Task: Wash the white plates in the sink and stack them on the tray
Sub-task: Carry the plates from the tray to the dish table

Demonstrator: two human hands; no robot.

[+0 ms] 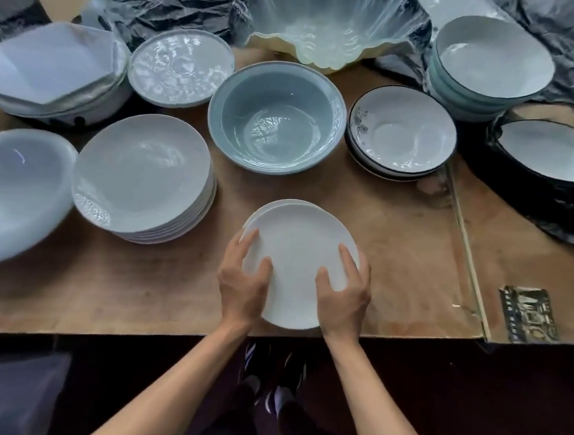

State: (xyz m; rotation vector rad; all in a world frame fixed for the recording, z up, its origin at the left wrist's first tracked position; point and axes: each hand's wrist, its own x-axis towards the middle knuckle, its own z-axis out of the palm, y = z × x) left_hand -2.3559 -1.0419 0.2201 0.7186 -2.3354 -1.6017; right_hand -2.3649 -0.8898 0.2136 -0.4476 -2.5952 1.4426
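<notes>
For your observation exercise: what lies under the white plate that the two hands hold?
Under the top plate the rim of a second white plate shows at the far edge. The left hand and right hand grip the sides. Anything lower is covered.

We cannot tell how many white plates (298, 252) are held: a second rim peeks out behind the top one, the rest hidden. The fingers of the left hand (244, 284) and the right hand (343, 294) under the plates are out of sight. The large bowl (12, 194) at left is cut by the edge and blurred. The print on the dark label (527, 314) is unreadable.
</notes>
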